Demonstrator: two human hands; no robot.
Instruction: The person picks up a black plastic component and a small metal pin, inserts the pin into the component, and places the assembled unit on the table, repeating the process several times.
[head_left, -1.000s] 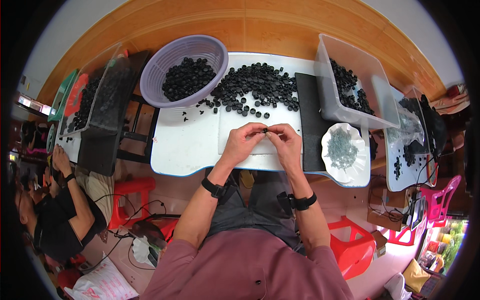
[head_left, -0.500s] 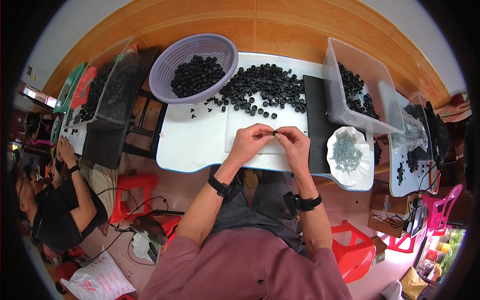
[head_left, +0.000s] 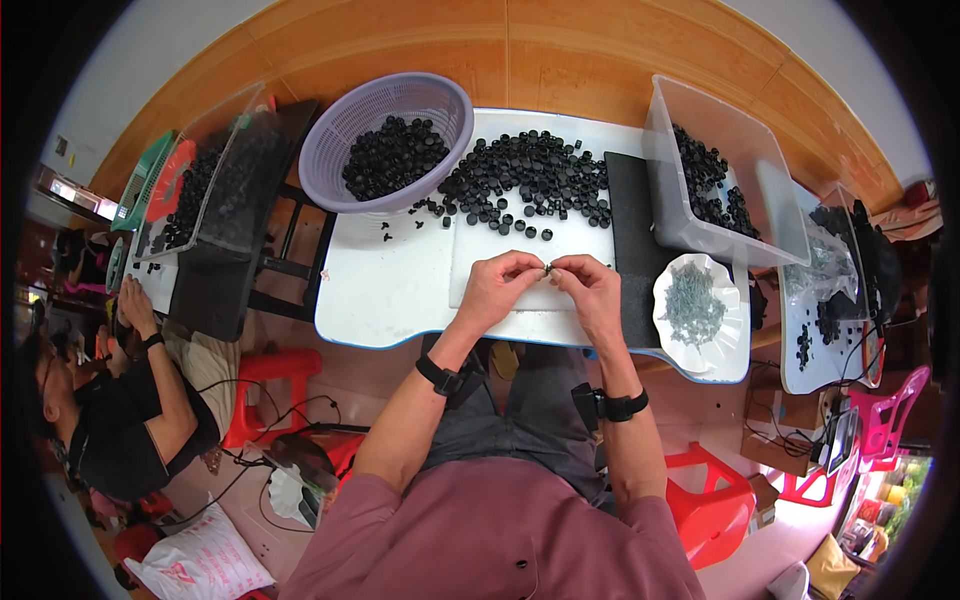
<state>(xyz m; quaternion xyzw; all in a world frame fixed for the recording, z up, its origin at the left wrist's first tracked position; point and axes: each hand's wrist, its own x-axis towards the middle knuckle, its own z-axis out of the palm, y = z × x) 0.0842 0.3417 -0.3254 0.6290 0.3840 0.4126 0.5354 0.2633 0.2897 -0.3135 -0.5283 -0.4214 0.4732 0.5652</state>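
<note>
Both hands meet over the white board near the table's front edge, fingertips almost touching. My left hand (head_left: pixel 498 287) pinches a small dark piece (head_left: pixel 547 270), too small to make out its exact kind. From the other side, my right hand (head_left: pixel 590 290) closes its thumb and fingers on the same piece. Just beyond the hands lies a spread heap of small black caps (head_left: pixel 535 180). A purple basket (head_left: pixel 312 165) at the back left holds more of these black parts. To the right, a white scalloped dish (head_left: pixel 735 310) carries many small, clear, greyish pieces.
A clear plastic bin (head_left: pixel 690 215) with black parts stands at the back right, next to a black mat (head_left: pixel 632 250). On the left, a person in dark clothing (head_left: pixel 130 430) sits at another table. Red stools (head_left: pixel 708 500) stand beside and behind me.
Both hands stay nearly in place, fingertips slightly shifted around the small piece. The whole view has moved very slightly.
</note>
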